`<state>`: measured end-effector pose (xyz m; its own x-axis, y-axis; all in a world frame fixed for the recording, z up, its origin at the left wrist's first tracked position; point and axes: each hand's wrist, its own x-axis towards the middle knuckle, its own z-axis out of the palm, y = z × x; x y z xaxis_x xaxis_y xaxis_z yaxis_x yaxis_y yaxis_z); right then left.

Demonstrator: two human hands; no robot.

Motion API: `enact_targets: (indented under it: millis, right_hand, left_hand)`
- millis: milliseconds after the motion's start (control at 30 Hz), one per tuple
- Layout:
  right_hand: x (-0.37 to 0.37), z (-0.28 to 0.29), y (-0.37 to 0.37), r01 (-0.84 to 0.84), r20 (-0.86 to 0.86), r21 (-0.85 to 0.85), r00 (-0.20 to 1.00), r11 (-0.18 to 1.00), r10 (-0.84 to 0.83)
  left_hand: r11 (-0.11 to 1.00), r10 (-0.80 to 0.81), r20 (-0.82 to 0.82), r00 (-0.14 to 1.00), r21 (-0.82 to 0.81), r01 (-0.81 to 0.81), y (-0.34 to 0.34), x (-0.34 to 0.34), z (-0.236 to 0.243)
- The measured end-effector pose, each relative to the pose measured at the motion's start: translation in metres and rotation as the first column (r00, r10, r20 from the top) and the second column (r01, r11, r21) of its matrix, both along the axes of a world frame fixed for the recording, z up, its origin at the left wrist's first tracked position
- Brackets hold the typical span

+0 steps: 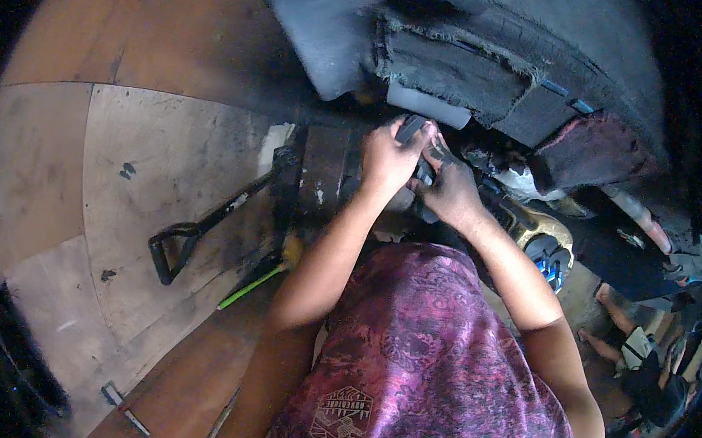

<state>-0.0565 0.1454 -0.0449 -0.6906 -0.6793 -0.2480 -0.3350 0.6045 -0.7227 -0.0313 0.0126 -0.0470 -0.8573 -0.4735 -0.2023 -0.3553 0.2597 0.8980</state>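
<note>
Both hands meet just above centre. The left hand point(386, 158) is curled tight around a small dark tool point(410, 129), which sticks out of the fist toward 12 o'clock, under a grey pad point(428, 105). The right hand point(449, 185) sits touching it at 4 o'clock, fingers bent; what it grips, if anything, cannot be told. At 9 o'clock of the hands lies a black D-handled tool point(204, 229) on plywood point(168, 157), with a green rod point(250, 286) at 7 o'clock.
</note>
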Motion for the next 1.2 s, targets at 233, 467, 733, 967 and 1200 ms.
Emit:
enact_targets:
  millis: [233, 467, 733, 967, 1200]
  right_hand:
    - [0.038, -0.014, -0.001, -0.020, -0.817, 0.074, 0.571, 0.997, 0.072]
    - [0.034, -0.018, -0.013, -0.063, -0.544, -0.301, 0.831, 0.952, -0.117]
    - [0.029, -0.001, -0.011, 0.045, -0.066, -0.353, 0.995, 0.934, -0.073]
    - [0.019, -0.006, -0.001, 0.069, 0.129, -0.198, 0.991, 0.978, -0.044]
    - [0.003, -0.009, 0.011, -0.031, -0.075, -0.139, 0.997, 0.990, 0.021]
  left_hand:
    - [0.912, 0.035, -0.382, 0.924, 0.390, 0.126, -0.010, 0.042, 0.006]
    - [0.984, -0.127, -0.407, 0.904, -0.165, 0.064, -0.015, 0.039, 0.032]
    - [0.905, -0.173, -0.267, 0.948, -0.423, 0.046, -0.017, 0.018, 0.040]
    - [0.897, -0.123, -0.126, 0.984, -0.438, 0.056, -0.007, 0.010, 0.023]
    - [0.969, -0.043, -0.152, 0.987, -0.246, 0.005, 0.005, 0.005, 0.006]
